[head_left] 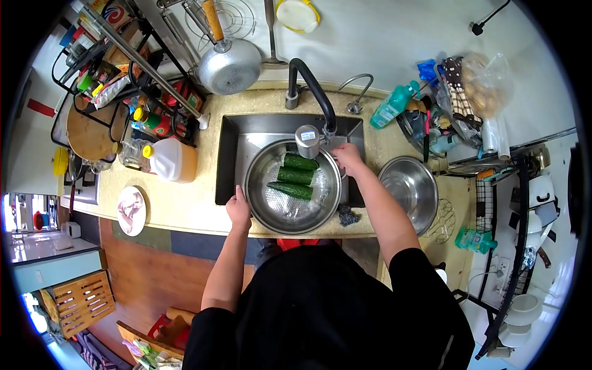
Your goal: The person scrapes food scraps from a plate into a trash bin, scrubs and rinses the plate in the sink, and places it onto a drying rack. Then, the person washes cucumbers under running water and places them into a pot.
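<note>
A wide steel basin (262,206) rests over the sink (229,132), with several green cucumbers (296,176) lying in it. Above its back part hangs the head of the black faucet (307,140). My left hand (238,207) is at the basin's left rim, fingers closed round the edge. My right hand (349,158) is at the upper right rim, beside the faucet, with its fingers closed on the edge.
A second steel bowl (408,191) stands right of the sink, near a dark scrubber (348,215). Left are a jug of amber liquid (172,161) and a plate of meat (131,211). A green bottle (394,106) leans behind on the right.
</note>
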{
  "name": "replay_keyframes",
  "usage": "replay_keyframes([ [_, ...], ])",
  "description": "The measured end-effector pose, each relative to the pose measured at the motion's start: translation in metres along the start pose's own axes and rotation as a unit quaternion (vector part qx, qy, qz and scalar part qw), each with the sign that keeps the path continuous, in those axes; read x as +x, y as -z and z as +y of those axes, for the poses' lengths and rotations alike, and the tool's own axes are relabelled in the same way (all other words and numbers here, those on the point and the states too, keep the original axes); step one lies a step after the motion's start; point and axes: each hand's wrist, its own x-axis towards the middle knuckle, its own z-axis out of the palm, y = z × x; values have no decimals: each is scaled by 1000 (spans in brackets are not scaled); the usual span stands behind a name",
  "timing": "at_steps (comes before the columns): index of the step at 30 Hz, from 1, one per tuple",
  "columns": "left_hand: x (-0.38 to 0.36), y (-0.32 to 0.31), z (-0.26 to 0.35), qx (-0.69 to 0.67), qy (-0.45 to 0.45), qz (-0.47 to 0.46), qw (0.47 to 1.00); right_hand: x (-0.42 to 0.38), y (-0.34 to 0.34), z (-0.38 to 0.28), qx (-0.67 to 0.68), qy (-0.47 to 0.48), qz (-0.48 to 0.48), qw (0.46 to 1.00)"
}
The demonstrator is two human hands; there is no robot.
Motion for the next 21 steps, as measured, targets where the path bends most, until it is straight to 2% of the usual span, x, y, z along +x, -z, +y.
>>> replay_keyframes([
  [3,-3,1,-8,-41,-2,-20,999,-4,-4,9,-146,66,31,987],
  [6,-4,-2,-8,-67,3,-28,997,-13,-7,13,-214,91,97,968],
  [21,-3,-4,-9,-80,-21,-30,996,-41,-8,-4,-225,112,155,955],
])
